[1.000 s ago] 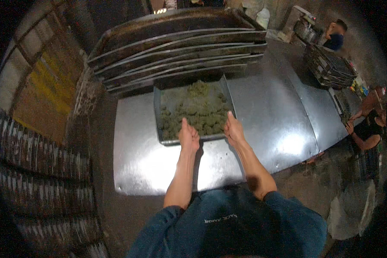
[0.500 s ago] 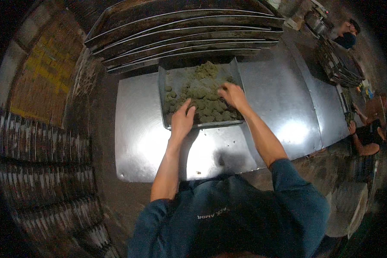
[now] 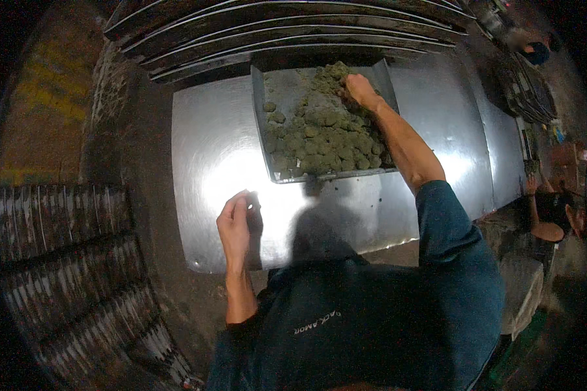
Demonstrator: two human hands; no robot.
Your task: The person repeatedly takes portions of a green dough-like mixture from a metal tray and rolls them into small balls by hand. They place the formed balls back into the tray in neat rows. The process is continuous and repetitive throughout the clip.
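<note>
left hand (image 3: pixel 235 220) has drawn back to the near side of the metal tray (image 3: pixel 259 116), fingers curled toward the thumb; right hand (image 3: pixel 362 90) has reached the tray's far-right part, fingers too hidden to tell. inside the tray, roundish green clumps (image 3: pixel 326 140) look light, soft, crumbly, best cupped whole; none points anywhere, their heap running near-to-far.

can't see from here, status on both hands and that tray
Right hand at far right of metal tray, grip unclear. Left hand outside it, over metal table. Green clumps massed at tray's near side. Stacked trays just beyond.
</note>
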